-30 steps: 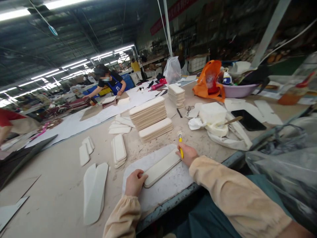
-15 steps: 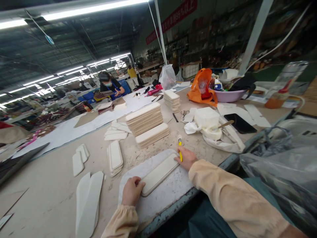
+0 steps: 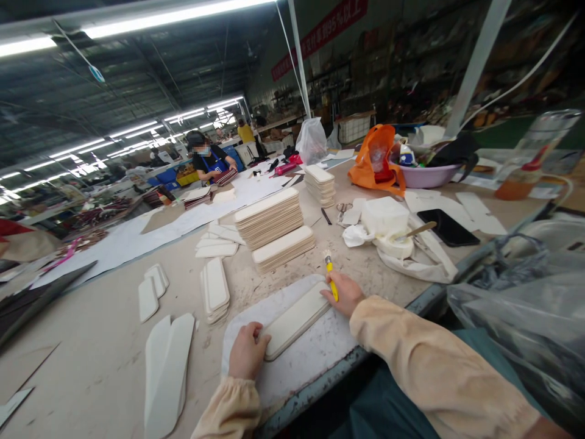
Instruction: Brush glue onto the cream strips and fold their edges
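Note:
A long, cream-white rounded panel (image 3: 297, 320), apparently a thin stack, lies aslant on a white sheet (image 3: 311, 361) near the table edge. My left hand (image 3: 248, 350) has its fingers curled against the panel's near left end, thumb on the corner. Held in my right hand (image 3: 346, 295) is a paint brush (image 3: 332, 277) with a yellow handle, its bristles pointing away from me. The fingers of that hand also touch the panel's far right end. Just beyond stand two neat stacks of similar panels, one tall (image 3: 269, 219) and one lower (image 3: 284, 249).
Smaller pieces (image 3: 214, 289) and long strips (image 3: 169, 372) lie to the left. At right are a white tub of paste (image 3: 397, 244) with a stick, a black phone (image 3: 448, 227), scissors (image 3: 343, 209), an orange bag (image 3: 375, 158) and a lilac basin (image 3: 427, 177). A co-worker (image 3: 212, 160) stands across the table.
My view has shifted slightly. The brush in my right hand leans a little more to the left. My left hand stays at the panel's end. The co-worker's hands and bundle have moved.

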Tool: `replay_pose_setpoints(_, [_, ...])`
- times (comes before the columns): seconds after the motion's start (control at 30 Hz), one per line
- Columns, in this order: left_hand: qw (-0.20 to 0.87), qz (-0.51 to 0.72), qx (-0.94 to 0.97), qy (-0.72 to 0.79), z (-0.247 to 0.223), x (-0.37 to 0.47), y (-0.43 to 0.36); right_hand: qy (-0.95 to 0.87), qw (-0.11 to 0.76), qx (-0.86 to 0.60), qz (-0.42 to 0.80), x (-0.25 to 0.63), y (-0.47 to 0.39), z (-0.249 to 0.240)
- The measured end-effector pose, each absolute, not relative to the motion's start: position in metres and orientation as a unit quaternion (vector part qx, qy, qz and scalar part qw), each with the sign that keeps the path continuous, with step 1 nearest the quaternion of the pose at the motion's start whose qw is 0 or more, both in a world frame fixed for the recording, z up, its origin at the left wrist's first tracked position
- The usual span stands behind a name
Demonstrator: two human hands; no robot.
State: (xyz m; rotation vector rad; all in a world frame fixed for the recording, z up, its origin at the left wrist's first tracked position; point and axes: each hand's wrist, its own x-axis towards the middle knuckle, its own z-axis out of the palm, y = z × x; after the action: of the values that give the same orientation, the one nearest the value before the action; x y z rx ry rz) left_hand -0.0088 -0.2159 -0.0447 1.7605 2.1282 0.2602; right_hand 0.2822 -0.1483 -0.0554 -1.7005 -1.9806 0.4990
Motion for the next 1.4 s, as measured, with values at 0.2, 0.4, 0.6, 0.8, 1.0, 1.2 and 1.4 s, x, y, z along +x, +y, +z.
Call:
replay_pose_setpoints(0.2, [0.172,0.079,0.635,0.749,-0.045,-0.004,-0.219,-0.736,0.227,-0.617,0.165,0.279,-0.148,-0.059])
replay_pose_setpoints(0.4, [0.167,0.074,0.643,0.744,-0.044,-0.003,-0.22,-0.764,0.275,-0.567,0.14,0.264,-0.155,-0.056])
replay_pose_setpoints(0.6, [0.169,0.069,0.649,0.739,-0.046,-0.006,-0.218,-0.751,0.293,-0.575,0.139,0.241,-0.165,-0.06])
replay_pose_setpoints(0.8, [0.171,0.073,0.653,0.734,-0.045,-0.008,-0.215,-0.691,0.251,-0.656,0.167,0.266,-0.146,-0.065])
replay_pose_setpoints(1.0, [0.166,0.096,0.649,0.736,-0.045,-0.006,-0.217,-0.709,0.235,-0.645,0.163,0.277,-0.143,-0.065])
replay_pose_setpoints(1.2, [0.16,0.156,0.637,0.738,-0.047,-0.003,-0.22,-0.698,0.247,-0.65,0.17,0.276,-0.142,-0.069])
replay_pose_setpoints(1.4, [0.217,0.254,0.608,0.72,-0.047,0.001,-0.231,-0.696,0.27,-0.639,0.187,0.279,-0.138,-0.072])
